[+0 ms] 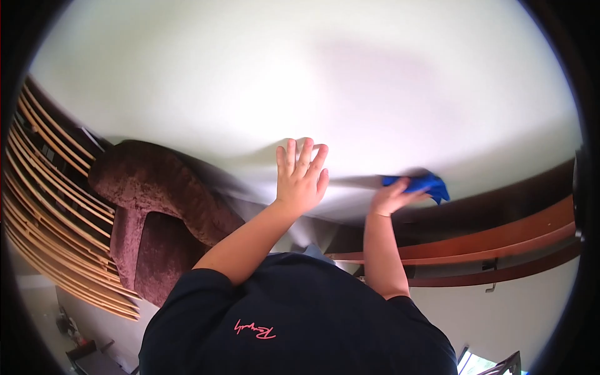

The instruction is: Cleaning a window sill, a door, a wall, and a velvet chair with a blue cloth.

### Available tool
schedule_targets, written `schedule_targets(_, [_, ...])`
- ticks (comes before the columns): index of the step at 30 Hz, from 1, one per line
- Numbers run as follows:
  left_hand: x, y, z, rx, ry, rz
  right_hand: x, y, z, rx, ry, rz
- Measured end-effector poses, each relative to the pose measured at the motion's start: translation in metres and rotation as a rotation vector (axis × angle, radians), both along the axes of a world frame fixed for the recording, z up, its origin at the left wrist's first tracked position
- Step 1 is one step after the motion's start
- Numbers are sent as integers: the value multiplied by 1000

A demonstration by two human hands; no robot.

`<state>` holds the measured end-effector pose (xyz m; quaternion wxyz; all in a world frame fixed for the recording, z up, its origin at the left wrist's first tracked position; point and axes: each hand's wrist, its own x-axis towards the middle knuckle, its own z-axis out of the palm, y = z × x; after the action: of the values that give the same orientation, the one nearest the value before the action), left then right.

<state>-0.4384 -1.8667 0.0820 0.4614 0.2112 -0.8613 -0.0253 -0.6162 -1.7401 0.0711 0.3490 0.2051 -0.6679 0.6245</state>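
Note:
Before me stands a pale, plain wall (225, 89), brightly lit in the middle and shaded towards the right. My left hand (301, 180) is held up to it, palm towards the wall and fingers spread, holding nothing. Its shadow falls just beside the fingers, but firm contact cannot be made out. Farther right, my right hand (393, 197) holds a crumpled blue cloth (429, 184) against or very close to the wall's lower part. Hand and cloth are blurred, and the fingers partly cover the cloth.
To the left is a brown velvet upholstered seat (145, 173) with a rounded arm. Behind it run several light wooden slats (61, 211). A long reddish-brown wooden rail (492, 229) passes along the right, below my right hand. Dark furniture (96, 358) shows at lower left.

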Motion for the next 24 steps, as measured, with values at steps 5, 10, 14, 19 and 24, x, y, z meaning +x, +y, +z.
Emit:
schedule_targets(5, [24, 11, 2, 247, 5, -31, 58, -48, -20, 612, 480, -57])
schedule_targets(10, [61, 34, -2, 323, 48, -163, 47, -14, -16, 773, 268, 44])
schedule_targets(14, [78, 36, -4, 354, -60, -255, 28, -12, -22, 382, 203, -70])
schedule_targets(19, [91, 26, 2, 365, 21, -226, 106, -90, 5, 532, 148, 136])
schedule_targets(24, [97, -17, 14, 272, 195, -239, 166, -145, 6, 761, 315, 146])
